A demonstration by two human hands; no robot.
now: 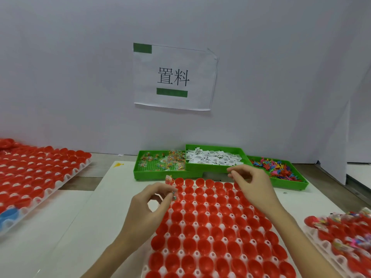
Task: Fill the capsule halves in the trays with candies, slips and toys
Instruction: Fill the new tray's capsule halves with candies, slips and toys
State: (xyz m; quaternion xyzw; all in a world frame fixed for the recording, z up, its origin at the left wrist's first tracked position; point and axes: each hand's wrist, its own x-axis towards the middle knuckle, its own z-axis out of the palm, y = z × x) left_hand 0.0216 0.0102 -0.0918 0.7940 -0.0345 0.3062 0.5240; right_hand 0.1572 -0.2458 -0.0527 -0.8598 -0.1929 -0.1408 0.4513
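Observation:
A white tray [180,253] in front of me holds rows of empty red capsule halves [202,231]. My left hand [148,207] hovers over its far left corner and pinches several small clear candy packets [174,194]. My right hand [253,185] is over the tray's far right end, fingers curled and fingertips pressed together; nothing shows between them. Behind the tray stand three green trays: candies [170,159] on the left, white paper slips [212,158] in the raised middle one, and colourful toys [277,167] on the right.
Another tray of red halves [40,173] lies at the left, with a blue half [10,213] at its near end. A tray of filled red halves [341,233] sits at the right edge. A white wall with a paper sign [172,77] closes the back.

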